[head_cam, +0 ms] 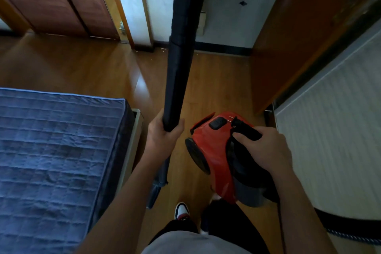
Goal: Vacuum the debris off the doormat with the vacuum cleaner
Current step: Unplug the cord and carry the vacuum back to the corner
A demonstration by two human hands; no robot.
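A red vacuum cleaner (214, 150) with a black wheel and black handle hangs above the wooden floor, carried by my right hand (266, 148), which grips its top handle. My left hand (162, 136) is closed around the lower end of the long black vacuum tube (181, 51), which rises away from me past the top of the frame. A grey hose section (158, 181) drops below that hand. No doormat is in view. Small pale crumbs (162, 49) lie on the floor by the far baseboard.
A bed with a blue quilted cover (53, 154) fills the left. A white panelled wall (338, 130) and an open brown door (288, 47) stand on the right. Brown wardrobe doors (61, 0) are at the far left. A narrow strip of wooden floor (206, 93) runs ahead.
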